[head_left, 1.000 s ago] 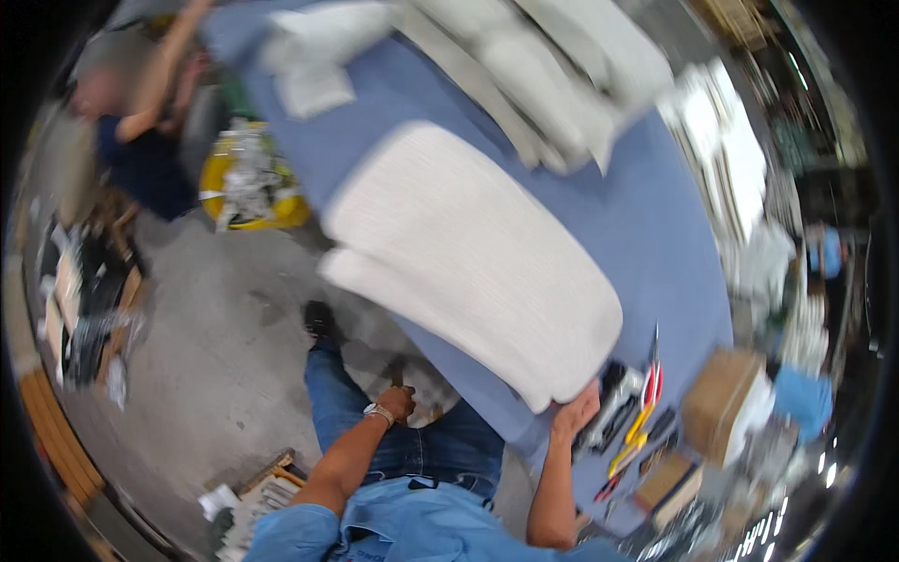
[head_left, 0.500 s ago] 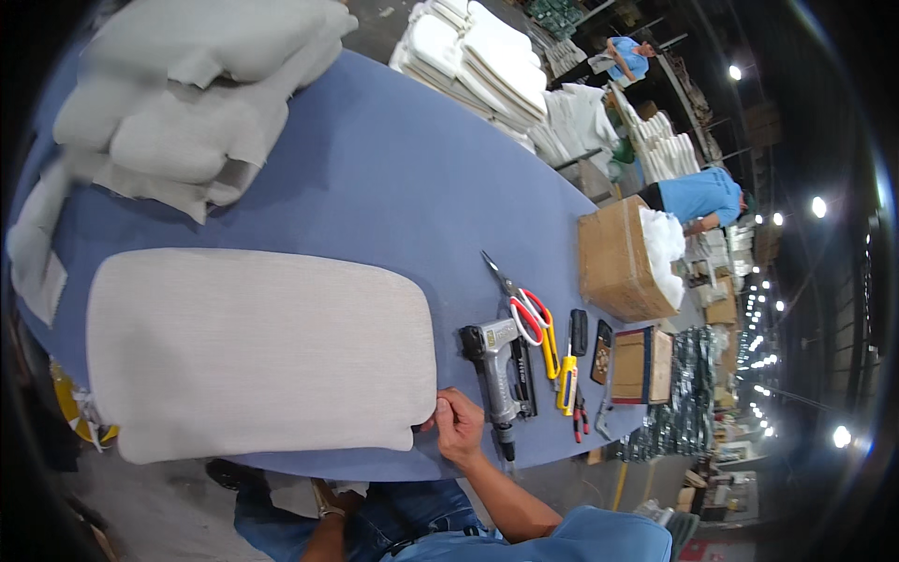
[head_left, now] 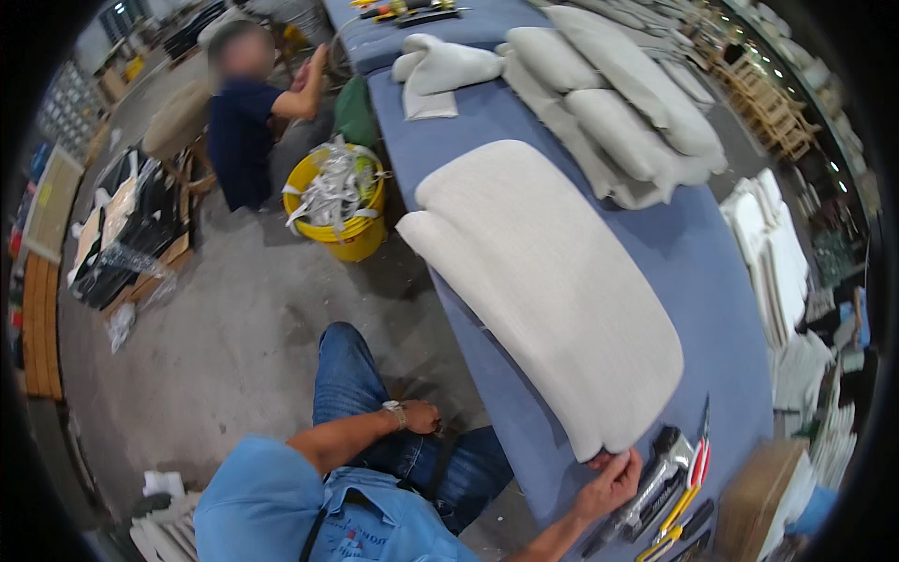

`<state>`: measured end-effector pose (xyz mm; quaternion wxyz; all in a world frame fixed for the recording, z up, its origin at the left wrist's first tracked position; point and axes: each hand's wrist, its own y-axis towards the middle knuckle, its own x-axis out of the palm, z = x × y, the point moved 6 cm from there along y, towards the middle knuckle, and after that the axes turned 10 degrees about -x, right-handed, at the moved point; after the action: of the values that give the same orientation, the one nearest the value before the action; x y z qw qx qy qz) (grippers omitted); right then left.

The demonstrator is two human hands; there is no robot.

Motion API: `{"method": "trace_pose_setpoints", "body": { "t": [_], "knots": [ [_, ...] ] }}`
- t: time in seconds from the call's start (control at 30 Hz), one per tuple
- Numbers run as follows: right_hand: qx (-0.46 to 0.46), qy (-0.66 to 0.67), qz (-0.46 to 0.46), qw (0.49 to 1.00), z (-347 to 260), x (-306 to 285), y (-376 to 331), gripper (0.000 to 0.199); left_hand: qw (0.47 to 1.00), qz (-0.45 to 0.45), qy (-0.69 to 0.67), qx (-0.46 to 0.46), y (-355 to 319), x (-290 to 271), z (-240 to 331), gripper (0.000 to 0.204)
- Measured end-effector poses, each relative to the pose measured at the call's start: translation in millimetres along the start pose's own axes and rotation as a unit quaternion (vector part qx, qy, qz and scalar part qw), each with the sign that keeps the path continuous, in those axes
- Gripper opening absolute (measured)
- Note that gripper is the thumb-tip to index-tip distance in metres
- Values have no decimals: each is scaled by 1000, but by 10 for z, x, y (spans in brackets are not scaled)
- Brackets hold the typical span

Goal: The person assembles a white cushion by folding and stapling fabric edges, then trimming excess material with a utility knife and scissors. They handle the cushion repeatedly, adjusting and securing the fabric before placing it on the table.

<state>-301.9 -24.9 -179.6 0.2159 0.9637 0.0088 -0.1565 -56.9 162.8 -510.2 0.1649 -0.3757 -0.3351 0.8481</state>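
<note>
The fingertips of the right hand (head_left: 613, 480) pinch the near corner of one large pale upholstered panel (head_left: 548, 281), closed on its edge where the fabric curls under. The left hand (head_left: 421, 417) rests away from the panel, down by the person's jeans at the thigh, a watch on its wrist; its fingers look loosely curled, holding nothing that shows.

The panel lies flat on one long blue-covered table (head_left: 698, 272), running from the right hand up toward the far end, its near-left edge hanging just over the table's rim. Just right of the panel's near corner sits one staple gun (head_left: 655, 478), and beside that a pair of red-handled scissors (head_left: 700, 450) plus a few smaller hand tools (too blurred to count). Past the panel's far side lie grey cushions (head_left: 618, 103), four or so, stacked against each other, with a folded pale fabric piece (head_left: 440, 70) to their left.

On the floor left of the panel stands one yellow bucket (head_left: 351, 220) stuffed with scraps. Beyond the bucket another person (head_left: 245, 131) in dark blue works at a tan seat.
</note>
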Motion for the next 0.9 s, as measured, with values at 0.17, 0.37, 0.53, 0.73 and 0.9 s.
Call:
{"method": "trace_pose_setpoints", "body": {
  "t": [0.17,0.37,0.53,0.73,0.9],
  "knots": [
    [23,52,7,998,26,70,140,19,986,69,-123,83,-1064,-1141,792,40],
    [-4,40,23,999,115,112,250,22,804,397,-98,433,-3629,-3003,2221,38],
    [-57,8,45,997,91,84,297,22,605,495,171,600,-5140,-2745,2791,40],
    [-49,41,52,997,328,-64,292,22,587,470,236,616,-5240,-2558,2852,38],
    [-66,55,-7,996,164,392,381,22,590,494,246,589,-5249,-2832,2599,37]
  ]
}}
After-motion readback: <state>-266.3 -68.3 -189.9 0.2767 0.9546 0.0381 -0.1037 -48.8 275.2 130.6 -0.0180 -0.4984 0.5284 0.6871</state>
